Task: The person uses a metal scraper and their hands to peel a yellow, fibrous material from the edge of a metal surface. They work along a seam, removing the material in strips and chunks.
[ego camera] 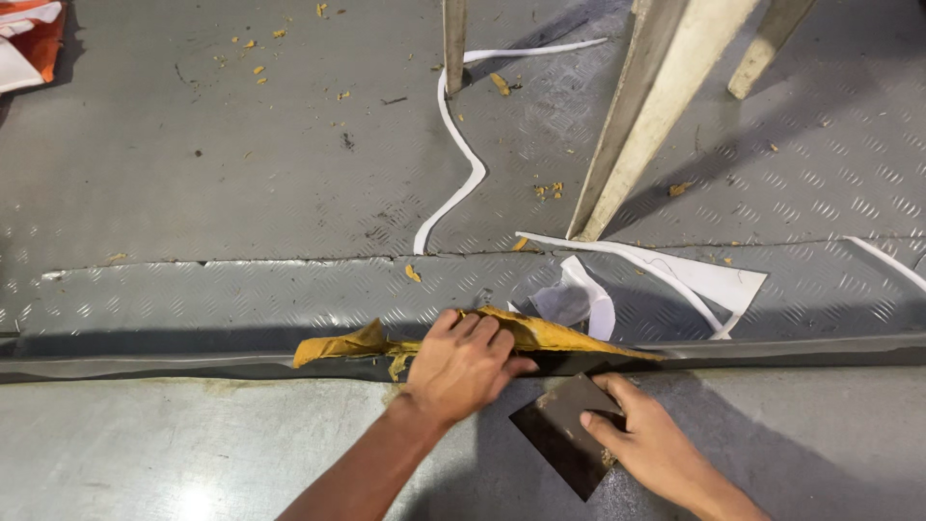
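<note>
Left hand (461, 365) closed on crumpled yellow cloth (526, 333) at far edge of grey metal bench (193, 444), right hand (656, 446) just beside it, fingers pinching a dark flat scraper blade (567, 432) lying on bench, white strips (461, 145) on checker-plate floor (241, 145) beyond.

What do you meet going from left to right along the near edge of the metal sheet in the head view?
Yellow cloth → left hand → dark scraper → right hand
</note>
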